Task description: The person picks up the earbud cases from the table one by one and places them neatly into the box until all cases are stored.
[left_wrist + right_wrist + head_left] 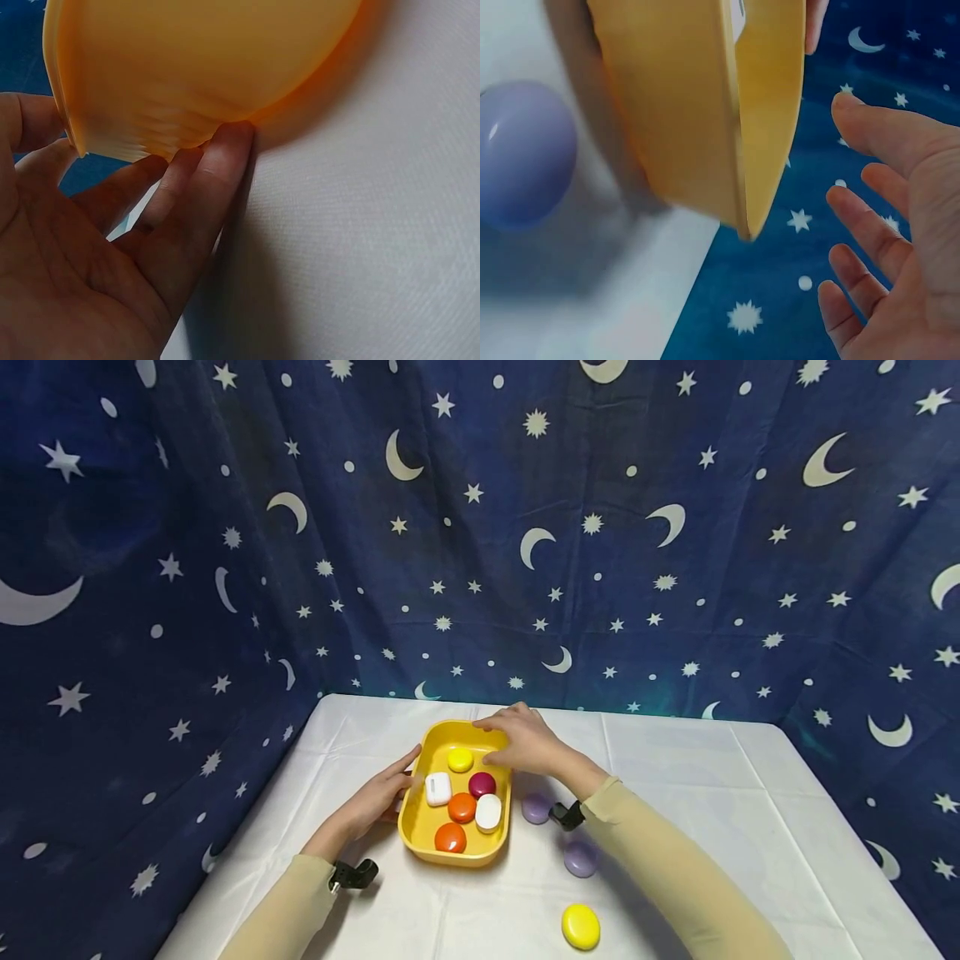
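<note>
A yellow rectangular tub (456,860) stands near the middle of the white-covered table. Inside lie a white earbud-style case (438,789), a yellow rounded piece (461,760), a dark red one (482,785), two orange ones and a white one (488,812). My left hand (378,793) holds the tub's left side: in the left wrist view the thumb is at the rim and the fingertips (232,139) touch the outer wall. Over the far right corner hovers my right hand (525,741), its fingers spread, holding nothing and apart from the rim in the right wrist view.
Two purple rounded pieces lie right of the tub, one (536,808) beside it and another (581,859) nearer the front. A second yellow piece (581,927) lies at the front. Dark blue fabric (480,568) with moons and stars hangs behind the table (675,827).
</note>
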The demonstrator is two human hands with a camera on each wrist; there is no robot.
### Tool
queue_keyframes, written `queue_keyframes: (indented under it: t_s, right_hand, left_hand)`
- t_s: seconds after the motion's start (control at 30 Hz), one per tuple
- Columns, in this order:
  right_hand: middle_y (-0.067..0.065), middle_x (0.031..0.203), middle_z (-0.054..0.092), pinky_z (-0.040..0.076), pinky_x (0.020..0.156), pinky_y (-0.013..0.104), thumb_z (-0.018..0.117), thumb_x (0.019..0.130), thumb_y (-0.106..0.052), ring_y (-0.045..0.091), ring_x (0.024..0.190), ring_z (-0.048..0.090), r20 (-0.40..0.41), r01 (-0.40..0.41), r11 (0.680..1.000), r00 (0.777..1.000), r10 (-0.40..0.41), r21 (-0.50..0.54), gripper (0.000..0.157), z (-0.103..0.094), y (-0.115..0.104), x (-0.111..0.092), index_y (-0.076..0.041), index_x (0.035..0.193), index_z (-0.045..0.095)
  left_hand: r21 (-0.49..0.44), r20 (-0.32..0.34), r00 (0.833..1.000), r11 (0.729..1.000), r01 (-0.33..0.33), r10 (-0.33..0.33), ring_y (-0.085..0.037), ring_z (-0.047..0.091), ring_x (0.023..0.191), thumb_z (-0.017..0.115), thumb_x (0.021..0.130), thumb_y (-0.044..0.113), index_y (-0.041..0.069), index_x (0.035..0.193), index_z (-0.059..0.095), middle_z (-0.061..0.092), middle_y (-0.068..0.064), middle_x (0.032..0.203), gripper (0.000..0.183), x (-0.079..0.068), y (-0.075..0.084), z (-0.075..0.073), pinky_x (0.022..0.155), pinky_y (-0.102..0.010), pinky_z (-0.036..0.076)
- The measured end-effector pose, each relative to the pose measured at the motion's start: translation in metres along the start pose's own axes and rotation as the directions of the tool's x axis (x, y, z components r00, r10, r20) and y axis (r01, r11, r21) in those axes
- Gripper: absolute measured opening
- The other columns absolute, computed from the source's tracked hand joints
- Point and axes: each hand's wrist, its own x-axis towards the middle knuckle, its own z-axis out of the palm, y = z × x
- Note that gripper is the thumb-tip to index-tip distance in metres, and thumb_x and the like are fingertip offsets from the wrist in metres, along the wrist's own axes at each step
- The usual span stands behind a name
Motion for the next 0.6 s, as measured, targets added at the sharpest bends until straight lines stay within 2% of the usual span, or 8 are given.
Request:
queue_keyframes:
  t_s: [0.27,0.47,0.6]
  right_hand:
    - [0.000,0.127,0.067,0.037,0.103,0.048,0.082,0.084,-0.038,0.021,0.121,0.043,-0.060,-0.055,0.997,0.996,0.058,0.052,0.061,-0.017,0.025,-0.031,-0.028,0.142,0.063]
    - [-0.005,0.124,0.066,0.037,0.103,0.050,0.083,0.084,-0.036,0.022,0.121,0.044,-0.098,-0.041,0.998,0.994,0.046,0.056,0.061,-0.025,0.042,-0.052,-0.025,0.142,0.064]
    - [-0.002,0.128,0.065,0.032,0.109,0.055,0.082,0.084,-0.036,0.025,0.126,0.044,-0.114,-0.008,0.998,0.993,0.015,0.063,0.060,-0.026,0.048,-0.064,-0.024,0.140,0.065]
  left_hand:
    - [-0.003,-0.002,1.000,1.000,0.005,-0.005,-0.025,0.066,0.098,0.050,0.103,0.028,0.036,0.162,0.029,0.064,-0.015,0.126,0.063,0.000,0.001,0.002,0.079,-0.039,0.060]
    - [0.007,0.002,1.000,1.000,0.007,-0.007,-0.024,0.064,0.094,0.051,0.103,0.029,0.037,0.163,0.028,0.064,-0.016,0.110,0.064,0.001,0.000,0.001,0.077,-0.038,0.060]
    - [-0.005,0.015,1.000,1.000,-0.007,0.007,-0.024,0.066,0.098,0.049,0.104,0.025,0.036,0.163,0.026,0.064,-0.017,0.124,0.064,0.000,-0.001,0.000,0.078,-0.040,0.060]
